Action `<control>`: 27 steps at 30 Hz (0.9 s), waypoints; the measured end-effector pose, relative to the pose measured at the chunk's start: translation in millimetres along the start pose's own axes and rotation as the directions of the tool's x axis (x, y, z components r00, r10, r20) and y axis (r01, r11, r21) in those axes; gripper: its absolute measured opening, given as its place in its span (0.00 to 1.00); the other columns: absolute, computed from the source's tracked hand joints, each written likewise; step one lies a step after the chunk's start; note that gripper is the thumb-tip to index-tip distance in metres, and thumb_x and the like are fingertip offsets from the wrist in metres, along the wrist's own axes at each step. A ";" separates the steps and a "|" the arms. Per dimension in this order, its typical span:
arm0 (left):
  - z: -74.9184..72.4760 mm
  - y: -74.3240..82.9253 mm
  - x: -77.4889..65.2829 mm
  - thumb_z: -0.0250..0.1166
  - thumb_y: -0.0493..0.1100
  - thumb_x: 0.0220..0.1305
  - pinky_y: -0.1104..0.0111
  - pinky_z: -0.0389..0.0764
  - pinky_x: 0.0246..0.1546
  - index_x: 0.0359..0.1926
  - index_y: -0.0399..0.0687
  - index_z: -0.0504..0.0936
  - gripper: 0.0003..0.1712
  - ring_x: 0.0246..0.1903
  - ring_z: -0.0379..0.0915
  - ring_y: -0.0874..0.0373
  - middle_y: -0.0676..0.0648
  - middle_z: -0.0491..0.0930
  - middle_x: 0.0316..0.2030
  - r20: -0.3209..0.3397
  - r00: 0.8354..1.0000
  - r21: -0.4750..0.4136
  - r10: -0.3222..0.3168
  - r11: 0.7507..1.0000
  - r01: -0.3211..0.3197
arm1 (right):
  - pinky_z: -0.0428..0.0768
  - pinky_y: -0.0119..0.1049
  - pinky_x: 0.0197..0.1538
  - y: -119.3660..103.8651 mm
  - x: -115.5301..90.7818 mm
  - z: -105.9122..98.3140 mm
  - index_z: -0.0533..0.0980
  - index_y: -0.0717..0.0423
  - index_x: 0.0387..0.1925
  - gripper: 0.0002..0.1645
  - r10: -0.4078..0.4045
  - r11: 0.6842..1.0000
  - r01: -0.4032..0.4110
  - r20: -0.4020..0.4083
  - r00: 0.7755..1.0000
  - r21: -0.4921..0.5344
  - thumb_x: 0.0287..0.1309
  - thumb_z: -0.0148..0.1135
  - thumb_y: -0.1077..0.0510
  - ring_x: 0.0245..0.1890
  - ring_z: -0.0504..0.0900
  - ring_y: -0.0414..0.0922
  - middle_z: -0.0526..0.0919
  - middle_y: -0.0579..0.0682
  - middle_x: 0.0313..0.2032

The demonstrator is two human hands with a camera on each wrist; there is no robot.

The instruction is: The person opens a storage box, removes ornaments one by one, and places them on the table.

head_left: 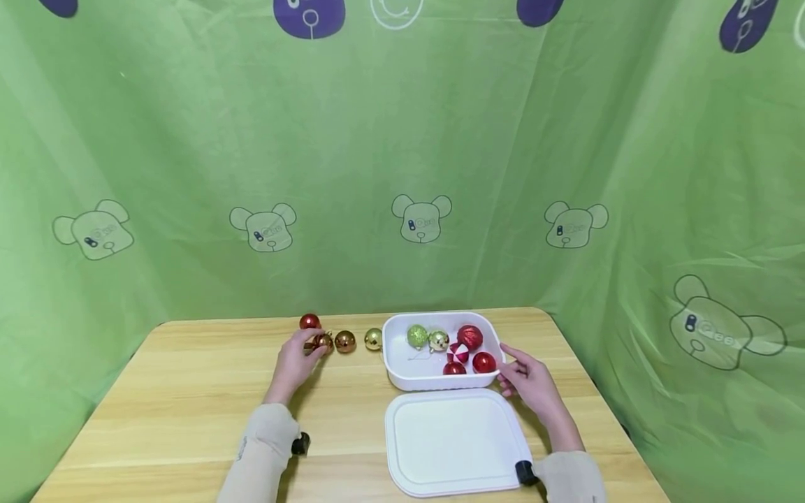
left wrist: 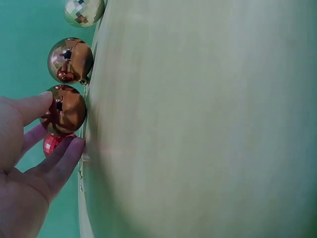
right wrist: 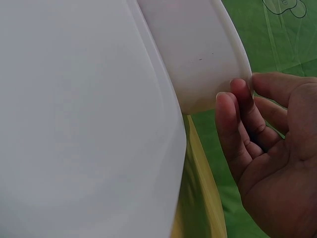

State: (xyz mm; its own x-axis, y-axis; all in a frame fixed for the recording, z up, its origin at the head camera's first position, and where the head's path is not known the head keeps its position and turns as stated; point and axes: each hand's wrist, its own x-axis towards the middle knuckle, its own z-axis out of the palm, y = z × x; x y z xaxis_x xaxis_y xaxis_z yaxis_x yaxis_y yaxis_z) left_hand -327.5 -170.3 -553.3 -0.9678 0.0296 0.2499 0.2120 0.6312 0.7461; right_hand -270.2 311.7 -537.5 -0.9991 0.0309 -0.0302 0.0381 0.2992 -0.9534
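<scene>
- At left, a person's left hand [head_left: 295, 360] pinches a shiny copper-brown ball [left wrist: 64, 111] toward the far side of the pale wood-grain table [head_left: 189, 419], its grip closed to the ball's width. The slick round surface could slip if the pinch loosens.
- Just far of those fingers sits a shiny red ball [head_left: 309, 321]; a knock from them might roll it over the far edge, toward the green printed curtain [head_left: 352, 265].
- To the right, a second shiny copper-brown ball [head_left: 345, 341] lies close enough to be bumped. A shiny gold faceted ball [head_left: 374, 339] lies just beside the box's left end and could be nudged should the box shift.
- The open white plastic box [head_left: 443, 383] holds a glittery green ball [head_left: 417, 335], a gold ball [head_left: 439, 341] and, crowding its right half, three red balls [head_left: 484, 362] and a red-and-white ball [head_left: 458, 353]. Tilting might set them rolling.
- On its near side, a flat white plastic lid [head_left: 455, 440] lies on the table.
- At right, the right hand [head_left: 531, 384] touches the box's right end, fingers partly bent; whether it pinches the wall, one cannot tell.
</scene>
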 end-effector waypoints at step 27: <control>4.7 51.9 9.7 0.70 0.40 0.69 0.48 0.81 0.61 0.62 0.49 0.83 0.21 0.58 0.77 0.44 0.44 0.81 0.58 -0.095 0.987 0.063 0.133 0.990 -0.127 | 0.90 0.38 0.36 1.6 1.1 -0.6 0.63 0.59 0.77 0.34 0.003 1.000 -0.003 0.000 1.000 0.000 0.73 0.60 0.62 0.33 0.85 0.45 0.84 0.61 0.38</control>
State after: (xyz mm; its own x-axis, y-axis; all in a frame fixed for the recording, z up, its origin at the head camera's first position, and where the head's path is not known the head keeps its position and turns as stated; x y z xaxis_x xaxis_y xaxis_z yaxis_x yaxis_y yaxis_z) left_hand -326.5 -133.7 -515.1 -0.9139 0.0393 0.4041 0.3241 0.6700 0.6679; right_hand -271.2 312.8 -538.8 -0.9989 0.0316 -0.0335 0.0414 0.2991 -0.9533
